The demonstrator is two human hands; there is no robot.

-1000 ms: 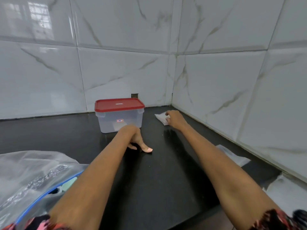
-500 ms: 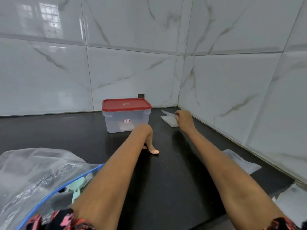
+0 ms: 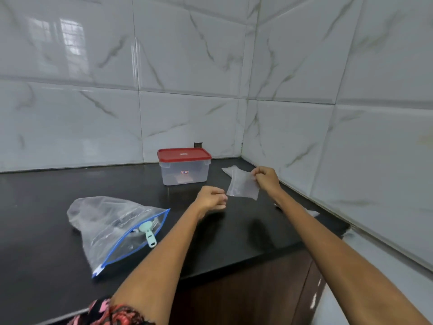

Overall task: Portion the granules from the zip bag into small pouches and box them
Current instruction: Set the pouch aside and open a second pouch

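Observation:
My right hand (image 3: 266, 179) pinches the top edge of a small clear pouch (image 3: 243, 187) and holds it hanging above the black counter (image 3: 46, 207). My left hand (image 3: 210, 198) hovers just left of the pouch with its fingers curled and nothing in them. A large clear zip bag (image 3: 110, 224) with a blue seal lies on the counter to the left, its mouth facing me, with a mint green scoop (image 3: 147, 232) sticking out. A clear plastic box (image 3: 185, 171) with a shut red lid stands at the back near the wall.
More clear pouches (image 3: 228, 170) lie in the back corner behind the held one, and another pouch (image 3: 310, 212) lies by the right wall under my right forearm. Tiled walls close the back and right. The counter's front edge (image 3: 246, 256) runs above a dark wooden cabinet.
My right hand has lifted one pouch off the pile in the corner and drawn it toward me. My left hand rose off the counter toward it. The view has tilted back.

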